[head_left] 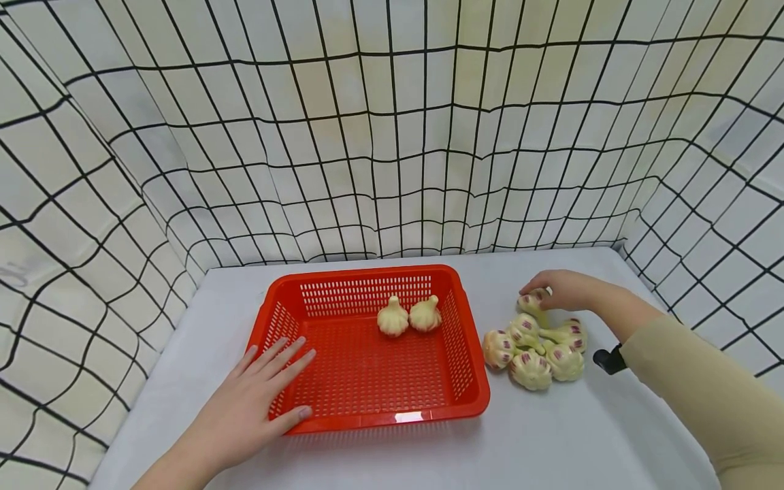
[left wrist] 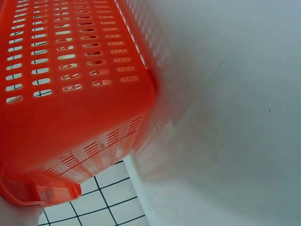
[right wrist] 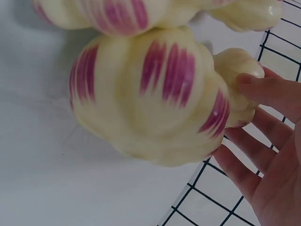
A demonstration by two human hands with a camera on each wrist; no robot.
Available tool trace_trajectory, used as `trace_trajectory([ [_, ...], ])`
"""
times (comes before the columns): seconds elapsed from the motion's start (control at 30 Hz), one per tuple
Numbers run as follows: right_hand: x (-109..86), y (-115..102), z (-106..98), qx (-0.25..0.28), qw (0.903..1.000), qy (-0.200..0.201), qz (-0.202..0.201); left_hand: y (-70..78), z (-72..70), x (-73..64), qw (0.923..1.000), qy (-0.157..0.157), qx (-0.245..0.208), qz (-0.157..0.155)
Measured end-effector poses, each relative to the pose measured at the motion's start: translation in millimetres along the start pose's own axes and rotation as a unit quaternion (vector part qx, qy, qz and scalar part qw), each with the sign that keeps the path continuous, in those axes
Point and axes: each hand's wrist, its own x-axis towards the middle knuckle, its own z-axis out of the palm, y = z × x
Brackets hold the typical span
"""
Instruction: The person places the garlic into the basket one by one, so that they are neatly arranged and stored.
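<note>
A red plastic basket (head_left: 392,416) with slotted walls stands on the table, and two pale garlic bulbs (head_left: 393,318) sit upright in its far right part. My left hand (head_left: 241,405) rests at the basket's front left corner with straight, spread fingers. On the right, my right hand (head_left: 566,288) pinches a garlic bulb (head_left: 530,302) at the far side of a cluster. In the right wrist view, the thumb lies on that garlic bulb (right wrist: 239,75) with fingers behind it. Several other purple-streaked garlic bulbs (head_left: 531,369) lie close together in front of it, stems inward.
A white cloth covers the table (head_left: 551,435). White walls with a black grid net (head_left: 404,136) enclose the back and both sides. A black band (head_left: 610,360) shows at my right sleeve. In the left wrist view, the basket's outer wall (left wrist: 75,113) takes up the upper left.
</note>
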Motion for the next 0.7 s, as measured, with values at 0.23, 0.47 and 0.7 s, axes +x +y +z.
trace_trajectory([
  [0.23,4.9,-2.5,3.0,-0.014,0.9999,0.001,-0.001,0.5,-0.6,0.7,1.0,-0.001,-0.001,0.001],
  [0.47,0.3,-2.6,1.6,0.006,0.9997,0.023,0.008,1.3,-1.8,0.5,1.0,0.0,0.001,0.001],
  [0.7,-6.1,3.3,0.6,0.014,0.9988,0.036,0.029,0.6,0.2,0.6,1.0,0.001,-0.001,0.003],
])
